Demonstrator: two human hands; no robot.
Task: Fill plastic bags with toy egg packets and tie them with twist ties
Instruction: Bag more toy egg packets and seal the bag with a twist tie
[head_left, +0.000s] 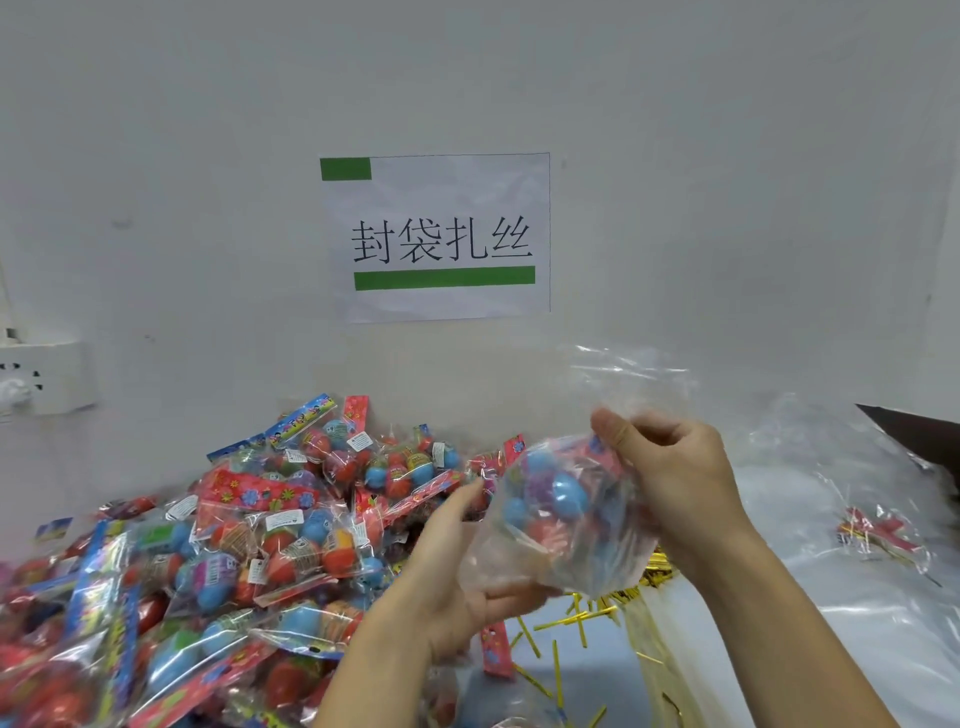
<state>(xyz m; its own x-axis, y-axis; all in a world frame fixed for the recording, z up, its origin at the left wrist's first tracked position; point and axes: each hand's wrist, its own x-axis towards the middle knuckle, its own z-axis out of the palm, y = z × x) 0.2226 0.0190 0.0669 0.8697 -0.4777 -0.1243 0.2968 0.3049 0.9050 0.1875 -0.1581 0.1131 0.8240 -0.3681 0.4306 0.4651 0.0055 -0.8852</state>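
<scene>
A: What lies around the work?

B: A heap of egg packets (249, 525) covers the left of the tabletop (597, 670). Gold twist ties (571, 621) are scattered near the middle, under the hands. Clear empty bags (841, 561) lie flat on the right, with one packet (878, 535) on them. A paper sign (441, 236) is stuck to the wall (208, 156), and a socket (41, 376) sits at the far left.

A: And the bag?

B: A clear bag (561, 519) is held up over the ties, just right of the heap. Blue and red toy eggs show through it; its open top rises loose above the right hand.

A: The hands?

B: The left hand (457, 566) cups the bag from below, fingers fairly straight. The right hand (670, 473) has its fingers curled, pinching the bag's upper part.
</scene>
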